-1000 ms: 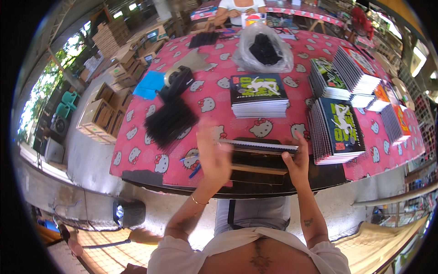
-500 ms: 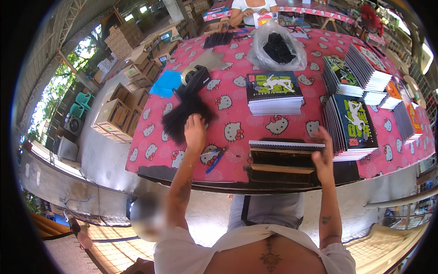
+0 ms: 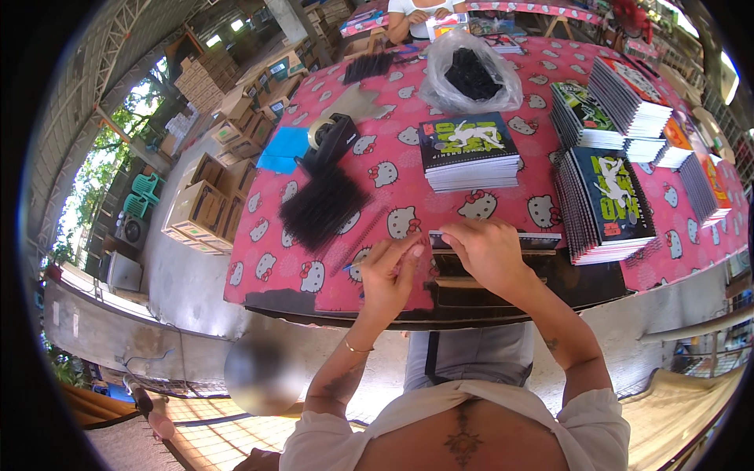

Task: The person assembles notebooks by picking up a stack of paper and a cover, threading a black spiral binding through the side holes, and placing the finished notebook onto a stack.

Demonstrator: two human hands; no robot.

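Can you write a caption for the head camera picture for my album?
Both hands, left hand and right hand, meet at a notebook on a pink cartoon-cat tablecloth, beside black binding spirals.

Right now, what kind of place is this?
Likely a small open-sided workshop binding notebooks. Stacks of finished notebooks sit on a table with a pink cloth, a pile of black binding spirals lies near the left hand, and cardboard cartons stand on the floor.

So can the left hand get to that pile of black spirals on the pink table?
Probably yes. The left hand is just right of the pile of black spirals on the pink table, and only bare cloth lies between them. It seems to be pinching something thin already.
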